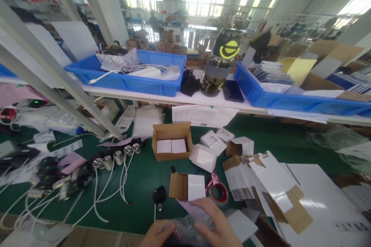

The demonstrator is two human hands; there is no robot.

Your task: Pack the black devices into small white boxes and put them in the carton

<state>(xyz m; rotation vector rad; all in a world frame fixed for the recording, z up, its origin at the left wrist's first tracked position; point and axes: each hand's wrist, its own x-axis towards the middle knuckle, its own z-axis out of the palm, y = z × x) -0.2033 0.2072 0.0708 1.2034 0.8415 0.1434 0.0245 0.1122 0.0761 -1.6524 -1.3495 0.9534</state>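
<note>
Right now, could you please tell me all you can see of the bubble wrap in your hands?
The bubble wrap is a clear, crumpled bundle of plastic with small bubbles, looking dark inside; what it wraps is hidden. It sits at the bottom edge of the view, above the green table. The left hand grips its left side; the right hand lies over its top and right.

Two blue bins (130,81) (290,98), one open carton (171,141), one tape roll (217,191).

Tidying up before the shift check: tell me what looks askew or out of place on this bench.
The stack of flat white box blanks at the right has slumped and fanned out sideways. White cables sprawl loose across the green mat. Both hands, left hand and right hand, hold bubble wrap. Nothing looks spilled or broken.
</note>
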